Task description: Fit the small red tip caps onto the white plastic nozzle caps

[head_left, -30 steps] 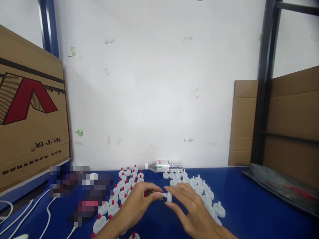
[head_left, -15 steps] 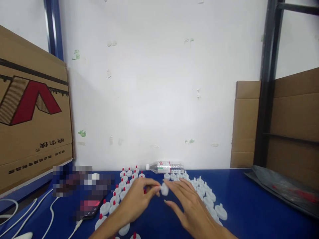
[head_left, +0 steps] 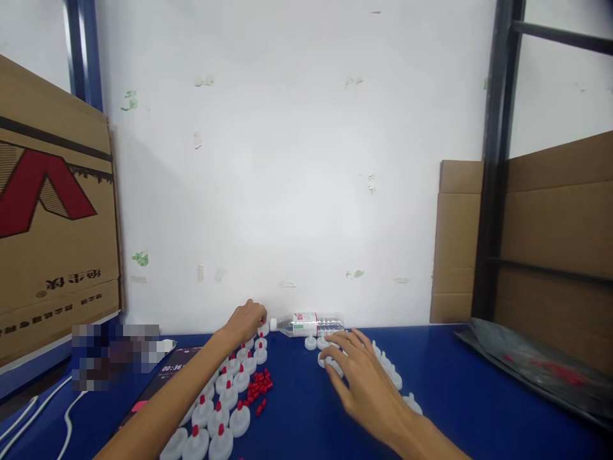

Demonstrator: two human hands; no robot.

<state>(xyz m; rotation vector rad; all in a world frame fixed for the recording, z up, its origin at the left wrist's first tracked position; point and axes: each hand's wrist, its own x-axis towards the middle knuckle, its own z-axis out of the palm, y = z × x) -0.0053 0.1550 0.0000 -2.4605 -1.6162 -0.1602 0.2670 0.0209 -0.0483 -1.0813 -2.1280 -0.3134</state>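
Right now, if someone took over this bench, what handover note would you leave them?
Left hand: reached to the far end of the red-tipped caps, fingers curled at the last one; whether it grips anything I cannot tell.
Right hand: spread over the plain white caps, fingertips touching one.
Loose red tips lie in a small pile between the two groups on the blue table.
Done: several rows of caps carry red tips.
Left: the plain white caps on the right have none.
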